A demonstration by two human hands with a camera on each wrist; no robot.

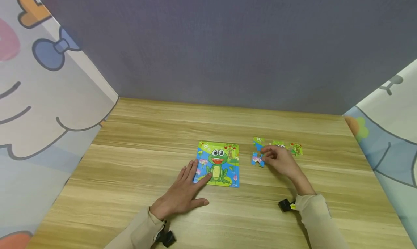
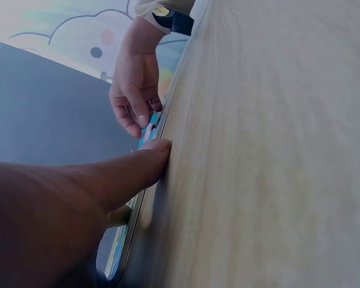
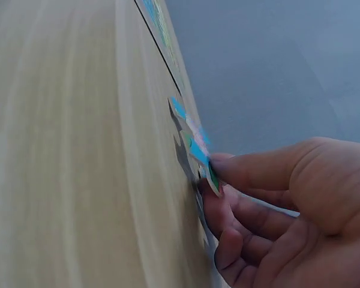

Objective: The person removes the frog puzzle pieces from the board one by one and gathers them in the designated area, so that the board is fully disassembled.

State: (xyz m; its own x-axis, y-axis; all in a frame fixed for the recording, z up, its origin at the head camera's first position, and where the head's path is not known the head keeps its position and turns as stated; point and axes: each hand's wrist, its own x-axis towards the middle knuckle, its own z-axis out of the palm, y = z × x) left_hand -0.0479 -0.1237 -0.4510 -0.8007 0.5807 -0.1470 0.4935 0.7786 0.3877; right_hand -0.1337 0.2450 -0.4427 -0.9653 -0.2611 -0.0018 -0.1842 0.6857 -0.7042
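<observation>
A square frog jigsaw puzzle [image 1: 232, 169] lies flat on the wooden table. My left hand [image 1: 182, 194] rests with spread, straight fingers over its lower left edge; in the left wrist view the thumb [image 2: 132, 171] reaches along the tabletop. To the right of the puzzle, my right hand [image 1: 281, 160] pinches a blue and pink puzzle piece [image 1: 256, 158] between thumb and finger. The right wrist view has this piece [image 3: 198, 144] tilted, held by its edge, with a shadow on the wood under it.
Behind the right hand lie several loose pieces: a green and blue one [image 1: 258, 143], one with frog eyes [image 1: 279, 144], partly hidden by the hand, and one with red dots [image 1: 297, 147]. A grey panel [image 1: 228, 50] rises at the table's back, with cartoon-printed walls at both sides.
</observation>
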